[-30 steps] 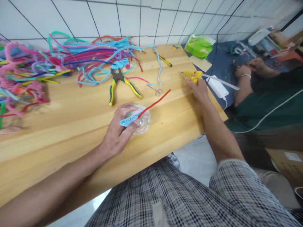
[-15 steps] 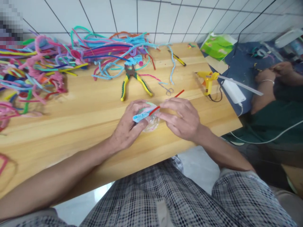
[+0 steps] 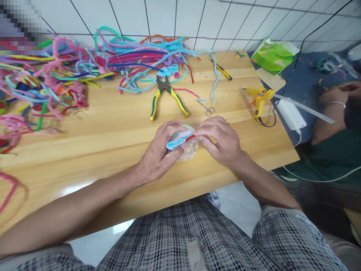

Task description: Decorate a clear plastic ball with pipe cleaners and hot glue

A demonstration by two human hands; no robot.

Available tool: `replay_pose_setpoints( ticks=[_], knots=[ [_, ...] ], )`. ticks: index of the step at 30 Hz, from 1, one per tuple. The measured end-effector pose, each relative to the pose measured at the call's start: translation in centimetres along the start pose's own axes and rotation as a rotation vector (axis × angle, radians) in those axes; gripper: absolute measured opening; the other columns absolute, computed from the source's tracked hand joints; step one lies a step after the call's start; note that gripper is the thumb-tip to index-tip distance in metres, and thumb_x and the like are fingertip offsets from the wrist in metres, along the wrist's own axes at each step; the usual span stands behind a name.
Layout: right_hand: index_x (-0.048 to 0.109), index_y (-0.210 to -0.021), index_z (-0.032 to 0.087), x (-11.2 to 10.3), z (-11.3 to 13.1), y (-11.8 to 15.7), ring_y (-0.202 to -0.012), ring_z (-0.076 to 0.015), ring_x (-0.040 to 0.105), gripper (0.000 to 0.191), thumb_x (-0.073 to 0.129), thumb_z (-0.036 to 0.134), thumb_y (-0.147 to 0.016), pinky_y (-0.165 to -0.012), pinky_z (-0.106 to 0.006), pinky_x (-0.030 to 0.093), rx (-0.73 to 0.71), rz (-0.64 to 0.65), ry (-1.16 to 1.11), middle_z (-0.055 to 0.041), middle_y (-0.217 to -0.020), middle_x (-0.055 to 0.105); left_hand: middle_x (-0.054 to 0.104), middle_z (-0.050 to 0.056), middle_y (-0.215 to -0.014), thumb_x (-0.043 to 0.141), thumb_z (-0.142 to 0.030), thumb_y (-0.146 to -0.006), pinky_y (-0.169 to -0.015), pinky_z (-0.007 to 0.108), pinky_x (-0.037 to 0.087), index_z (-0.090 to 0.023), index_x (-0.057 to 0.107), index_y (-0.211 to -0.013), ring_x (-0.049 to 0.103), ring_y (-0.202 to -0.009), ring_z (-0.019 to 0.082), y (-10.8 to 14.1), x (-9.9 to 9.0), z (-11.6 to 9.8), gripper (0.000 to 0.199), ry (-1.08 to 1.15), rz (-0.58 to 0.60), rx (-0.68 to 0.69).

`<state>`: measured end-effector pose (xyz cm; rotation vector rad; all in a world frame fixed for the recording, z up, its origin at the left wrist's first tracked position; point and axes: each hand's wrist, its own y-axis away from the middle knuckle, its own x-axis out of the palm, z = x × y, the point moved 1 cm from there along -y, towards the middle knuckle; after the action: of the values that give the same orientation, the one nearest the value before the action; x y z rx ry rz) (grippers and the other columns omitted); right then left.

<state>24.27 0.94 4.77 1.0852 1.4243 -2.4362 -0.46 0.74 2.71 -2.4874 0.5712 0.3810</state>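
My left hand is closed around a blue pipe-cleaner piece, a tightly wound flat shape with pale pink and green parts behind it. From its right end runs a red pipe cleaner. The fingers of my right hand pinch that red stem, and most of its far end is hidden behind them. Beneath both hands a clear round plastic object rests on the table; its exact kind is hard to make out.
Pliers, small scissors and a yellow cutter lie beyond my hands. Piled pipe cleaners fill the back left. A yellow glue gun stands at right near a white power bank. Another person's arm is farther right.
My right hand's fingers have closed in more tightly over the red pipe cleaner, covering its far end. The whole view has shifted, so the table's things appear farther right.
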Motion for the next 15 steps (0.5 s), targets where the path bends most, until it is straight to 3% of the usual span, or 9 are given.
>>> replay_pose_setpoints(
  ticks=[9, 15],
  knots=[
    [0.075, -0.117, 0.026, 0.57, 0.68, 0.07, -0.089, -0.0182, 0.068, 0.024, 0.06, 0.008, -0.11, -0.078, -0.033, 0.057, -0.046, -0.006, 0.049, -0.0029, -0.1, 0.074, 0.073, 0.009, -0.146, 0.067, -0.034, -0.114, -0.127, 0.054, 0.055, -0.031, 0.063, -0.149, 0.062, -0.15, 0.03, 0.23, -0.03, 0.14, 0.035, -0.004, 0.003, -0.004],
    [0.077, -0.114, 0.027, 0.7, 0.78, -0.04, -0.089, -0.0168, 0.068, 0.025, 0.061, 0.008, -0.11, -0.075, -0.031, 0.056, -0.028, 0.001, 0.004, -0.0018, -0.099, 0.074, 0.073, 0.009, -0.146, 0.066, -0.035, -0.116, -0.127, 0.055, 0.055, -0.031, 0.062, -0.149, 0.062, -0.15, 0.029, 0.3, 0.02, 0.03, 0.033, -0.01, 0.008, 0.0]
  ],
)
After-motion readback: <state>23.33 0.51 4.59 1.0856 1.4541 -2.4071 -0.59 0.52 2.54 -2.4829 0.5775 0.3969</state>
